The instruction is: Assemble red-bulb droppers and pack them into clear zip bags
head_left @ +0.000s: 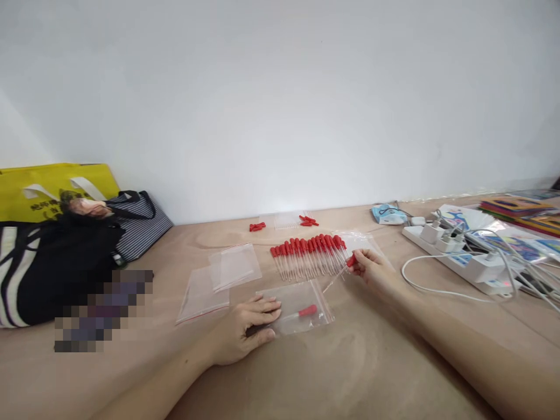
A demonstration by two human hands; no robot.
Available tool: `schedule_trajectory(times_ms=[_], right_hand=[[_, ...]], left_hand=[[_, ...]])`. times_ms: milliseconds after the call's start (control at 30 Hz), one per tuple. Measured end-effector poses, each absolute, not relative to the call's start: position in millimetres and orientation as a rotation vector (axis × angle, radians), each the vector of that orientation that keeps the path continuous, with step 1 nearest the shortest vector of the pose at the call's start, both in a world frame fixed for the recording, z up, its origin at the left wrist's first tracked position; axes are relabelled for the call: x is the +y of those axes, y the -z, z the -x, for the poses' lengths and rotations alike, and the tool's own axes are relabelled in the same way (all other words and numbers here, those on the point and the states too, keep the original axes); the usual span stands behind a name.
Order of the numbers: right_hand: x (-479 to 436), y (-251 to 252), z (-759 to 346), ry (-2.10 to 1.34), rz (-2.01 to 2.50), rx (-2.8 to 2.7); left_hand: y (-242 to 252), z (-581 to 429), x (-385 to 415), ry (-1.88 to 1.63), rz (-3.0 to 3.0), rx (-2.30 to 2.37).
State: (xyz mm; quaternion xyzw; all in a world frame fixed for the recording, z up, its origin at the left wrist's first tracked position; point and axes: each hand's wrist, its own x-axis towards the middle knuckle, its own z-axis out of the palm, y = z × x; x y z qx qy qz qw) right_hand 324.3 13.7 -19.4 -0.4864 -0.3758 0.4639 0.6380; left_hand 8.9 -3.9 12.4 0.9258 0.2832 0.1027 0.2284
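My left hand (247, 328) lies with its fingers stretched out on the left part of a clear zip bag (291, 293). A dropper with a red bulb (308, 311) rests inside that bag, its tube running back toward my fingertips. Between the fingertips of my right hand (370, 269) is the red bulb of another dropper (351, 261); its glass tube slants down left toward the bag's zip end. Just beyond, a row of several red-bulbed droppers (301, 248) lies side by side, bulbs pointing away from me.
Flat zip bags (236, 267) lie to the left. Small red pieces (257, 227) are near the wall. On the right are a power strip (455, 262) with cables, a blue mask (388, 214) and booklets (516, 205). Bags (56, 274) and a blurred-out item (105, 309) stand left.
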Motion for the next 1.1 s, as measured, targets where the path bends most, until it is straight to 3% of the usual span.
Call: schedule_trajectory(times_ms=[367, 1000, 1100], right_hand=[[-15, 14, -282, -1.404, 1.012, -0.94], [-15, 17, -268, -1.214, 1.188, -1.738], [-6, 11, -280, -0.998, 1.289, -1.79]], left_hand=[[-17, -12, -10, -0.286, -2.549, 0.872], [-13, -11, -7, -0.262, -2.577, 0.786], [-13, -11, -7, -0.261, -2.586, 0.79]])
